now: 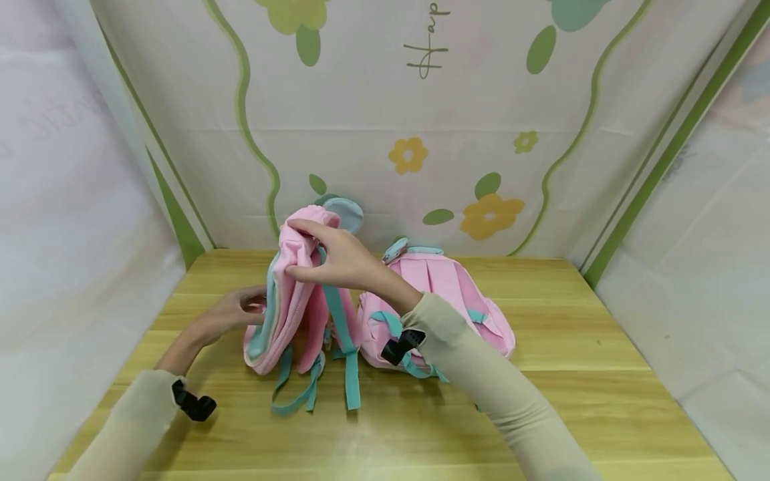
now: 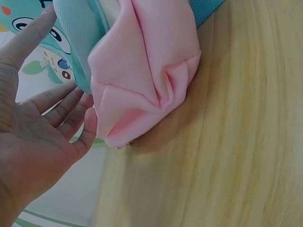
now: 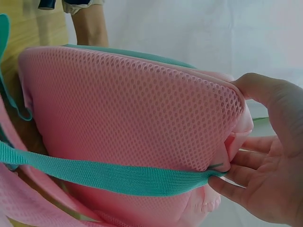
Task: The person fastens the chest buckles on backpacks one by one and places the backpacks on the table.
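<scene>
A small pink and teal backpack (image 1: 285, 327) stands upright on the table, left of the middle, its front turned left. My right hand (image 1: 343, 260) pinches its top edge between thumb and fingers; the right wrist view shows the pink mesh back (image 3: 132, 104) and a teal strap (image 3: 118, 175) running to the fingers. On the other side, my left hand (image 1: 228, 312) touches the front with extended fingers. A cartoon face (image 2: 38, 26) shows on that front in the left wrist view. Teal straps (image 1: 351, 381) hang down onto the table.
A second pink backpack (image 1: 442, 284) with teal straps lies to the right, back side up, under the right forearm. Behind the wooden table (image 1: 421, 434) rises a white cloth wall (image 1: 361, 100) with printed flowers; more cloth stands at both sides.
</scene>
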Demonstrator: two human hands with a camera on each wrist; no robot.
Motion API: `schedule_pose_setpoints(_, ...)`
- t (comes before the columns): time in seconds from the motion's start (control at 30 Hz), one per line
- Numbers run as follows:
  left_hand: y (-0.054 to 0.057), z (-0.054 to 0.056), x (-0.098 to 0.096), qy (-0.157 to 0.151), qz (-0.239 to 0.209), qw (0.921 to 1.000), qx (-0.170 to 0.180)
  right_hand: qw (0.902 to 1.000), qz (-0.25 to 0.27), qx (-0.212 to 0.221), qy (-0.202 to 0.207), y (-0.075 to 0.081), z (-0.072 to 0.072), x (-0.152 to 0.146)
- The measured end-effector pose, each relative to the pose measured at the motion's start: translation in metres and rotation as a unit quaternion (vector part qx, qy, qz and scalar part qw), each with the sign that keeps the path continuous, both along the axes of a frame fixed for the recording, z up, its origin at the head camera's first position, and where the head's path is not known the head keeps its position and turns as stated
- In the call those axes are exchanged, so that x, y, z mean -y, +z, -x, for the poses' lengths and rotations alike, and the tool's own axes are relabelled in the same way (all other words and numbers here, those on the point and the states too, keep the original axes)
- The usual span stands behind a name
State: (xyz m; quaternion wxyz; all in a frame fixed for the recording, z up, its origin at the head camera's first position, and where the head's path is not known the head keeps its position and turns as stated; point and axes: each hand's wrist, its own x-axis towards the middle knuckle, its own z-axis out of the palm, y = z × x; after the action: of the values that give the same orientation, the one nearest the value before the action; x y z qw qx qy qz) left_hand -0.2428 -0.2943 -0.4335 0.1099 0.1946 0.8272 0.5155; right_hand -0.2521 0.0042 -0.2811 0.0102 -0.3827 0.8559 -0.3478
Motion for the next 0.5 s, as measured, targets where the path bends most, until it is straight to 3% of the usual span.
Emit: schedule_pose_setpoints(0.5,-0.009,-0.001,-0.016,0.013,-0.042,0.999,0.007,0.9988,0.024,0.02,0.038,0.011,0.016,-0.01)
